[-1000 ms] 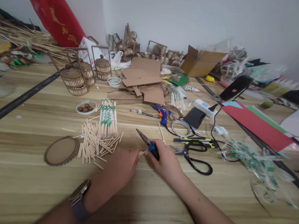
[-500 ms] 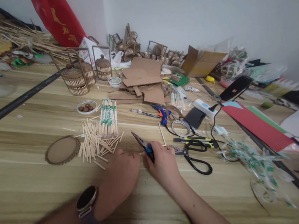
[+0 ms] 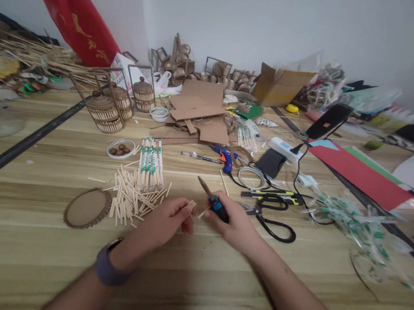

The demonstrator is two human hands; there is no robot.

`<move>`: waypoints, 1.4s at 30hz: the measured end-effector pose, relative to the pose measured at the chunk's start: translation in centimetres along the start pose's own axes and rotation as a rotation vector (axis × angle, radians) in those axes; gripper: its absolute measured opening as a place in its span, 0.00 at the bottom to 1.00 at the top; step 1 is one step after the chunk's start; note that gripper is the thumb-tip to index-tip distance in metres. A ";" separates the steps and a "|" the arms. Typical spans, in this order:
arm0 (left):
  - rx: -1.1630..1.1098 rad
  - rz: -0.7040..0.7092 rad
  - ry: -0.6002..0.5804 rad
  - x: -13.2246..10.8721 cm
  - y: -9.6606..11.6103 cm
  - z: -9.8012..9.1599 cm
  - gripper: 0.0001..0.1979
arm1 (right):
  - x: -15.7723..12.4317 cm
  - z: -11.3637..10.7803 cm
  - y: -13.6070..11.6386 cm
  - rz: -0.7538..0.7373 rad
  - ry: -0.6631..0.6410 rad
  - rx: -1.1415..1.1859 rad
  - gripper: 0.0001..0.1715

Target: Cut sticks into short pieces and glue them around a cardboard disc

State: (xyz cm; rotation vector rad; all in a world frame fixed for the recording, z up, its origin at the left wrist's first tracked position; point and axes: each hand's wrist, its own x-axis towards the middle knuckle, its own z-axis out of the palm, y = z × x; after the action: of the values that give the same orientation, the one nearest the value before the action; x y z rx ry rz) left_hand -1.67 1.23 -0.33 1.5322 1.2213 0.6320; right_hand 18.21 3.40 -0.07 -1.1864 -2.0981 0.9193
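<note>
My right hand [image 3: 235, 222] is closed around long-nose pliers [image 3: 217, 206] with blue-and-black handles; their jaws point up and left. A short pale wooden stick [image 3: 204, 213] shows at that hand's fingertips. My left hand [image 3: 170, 220], its wrist in a watch strap, pinches small pale stick pieces [image 3: 191, 204] between thumb and fingers, a little apart from the right hand. To the left lies a loose pile of cut wooden sticks [image 3: 128, 198], with wrapped chopsticks [image 3: 150, 161] behind it. Beside the pile is an oval cardboard piece with a ruffled edge [image 3: 88, 208].
Black-handled scissors [image 3: 273, 228] and a yellow-black utility knife [image 3: 280, 197] lie right of my hands. Behind are a blue glue gun [image 3: 227, 159], a bowl of brown beads [image 3: 121, 149], cardboard sheets [image 3: 198, 100] and small lidded baskets [image 3: 106, 112]. Torn wrappers [image 3: 362, 230] lie at right.
My left hand has turned over from back-up to thumb-up, showing the stick pieces in its pinch. The pliers have shifted right and tilted more upright; the hands are slightly further apart.
</note>
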 end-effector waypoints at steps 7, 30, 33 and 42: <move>-0.119 0.019 -0.030 0.4 -0.8 0.9 0.19 | -0.4 1.2 0.0 -0.083 -0.075 -0.069 0.18; -0.404 -0.113 -0.200 0.2 -1.2 1.0 0.24 | -0.5 1.6 0.8 -0.225 -0.066 -0.086 0.40; -0.479 -0.136 -0.213 0.1 -1.2 1.0 0.25 | -0.6 1.5 0.8 -0.218 -0.090 -0.061 0.39; -0.471 -0.128 -0.163 0.2 -0.9 0.7 0.26 | -0.3 1.5 0.9 -0.282 0.040 -0.019 0.32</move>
State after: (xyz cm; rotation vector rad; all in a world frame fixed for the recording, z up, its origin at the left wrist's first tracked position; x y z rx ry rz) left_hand -1.35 1.06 -1.41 1.0808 0.9542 0.6421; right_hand 17.71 3.04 -1.72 -0.8804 -2.1753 0.7407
